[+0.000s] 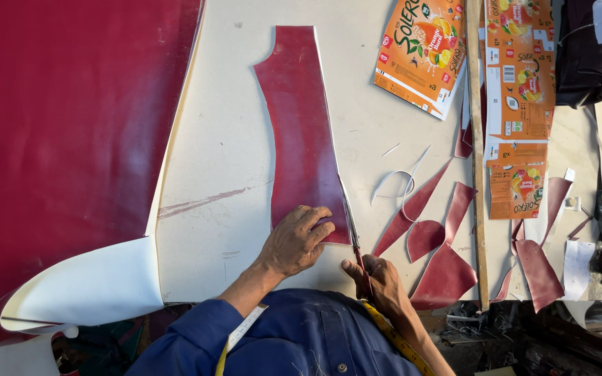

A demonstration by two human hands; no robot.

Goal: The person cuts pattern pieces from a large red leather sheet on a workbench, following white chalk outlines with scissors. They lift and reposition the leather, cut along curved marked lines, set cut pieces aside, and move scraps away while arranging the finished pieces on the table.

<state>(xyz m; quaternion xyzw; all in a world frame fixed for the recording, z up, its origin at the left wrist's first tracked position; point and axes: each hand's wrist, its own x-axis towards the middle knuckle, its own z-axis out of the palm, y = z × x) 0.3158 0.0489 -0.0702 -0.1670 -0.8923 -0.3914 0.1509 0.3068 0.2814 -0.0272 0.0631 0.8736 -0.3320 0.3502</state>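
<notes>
My left hand [297,239] presses flat on the near end of a long dark red leather pattern piece [301,132] lying on the pale table [231,139]. My right hand [379,282] grips a thin cutting tool [352,233] whose blade runs along the piece's right edge, just beside my left fingers. A yellow measuring tape [395,338] hangs across my blue sleeve.
A large dark red leather sheet [64,132] covers the left, its corner folded to show white backing [88,285]. Several red offcuts [444,268] lie to the right, with flattened orange cartons [423,52], a wooden strip [477,153] and thin white trimmings [398,182].
</notes>
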